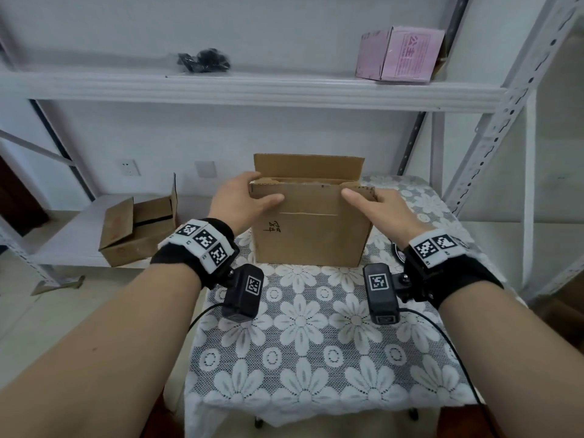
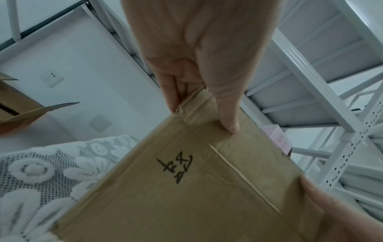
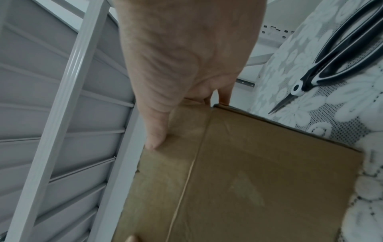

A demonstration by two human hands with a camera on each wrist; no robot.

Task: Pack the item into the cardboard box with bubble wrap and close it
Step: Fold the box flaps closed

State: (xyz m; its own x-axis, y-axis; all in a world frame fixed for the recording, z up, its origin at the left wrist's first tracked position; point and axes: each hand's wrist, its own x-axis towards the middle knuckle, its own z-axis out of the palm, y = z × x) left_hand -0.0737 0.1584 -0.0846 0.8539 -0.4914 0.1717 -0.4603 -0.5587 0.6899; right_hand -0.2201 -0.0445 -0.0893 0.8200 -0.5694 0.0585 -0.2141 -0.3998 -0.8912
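A brown cardboard box (image 1: 313,235) with black handwriting on its near face stands on the lace-covered table (image 1: 316,343). Its far flap (image 1: 308,165) sticks up. My left hand (image 1: 240,200) pinches the box's upper near left corner, thumb on the front face and fingers behind the edge. The left wrist view shows this left hand (image 2: 196,57) on the box (image 2: 186,188). My right hand (image 1: 379,203) grips the upper near right corner the same way. Seen from the right wrist, the right hand (image 3: 182,57) has its thumb flat on the box (image 3: 259,180). The box's contents are hidden.
Black-handled scissors (image 3: 342,57) lie on the cloth right of the box. A second open carton (image 1: 139,229) sits on the low shelf to the left. On the upper shelf are a pink box (image 1: 401,53) and a black bagged bundle (image 1: 203,60). The rack's upright (image 1: 505,121) stands close on the right.
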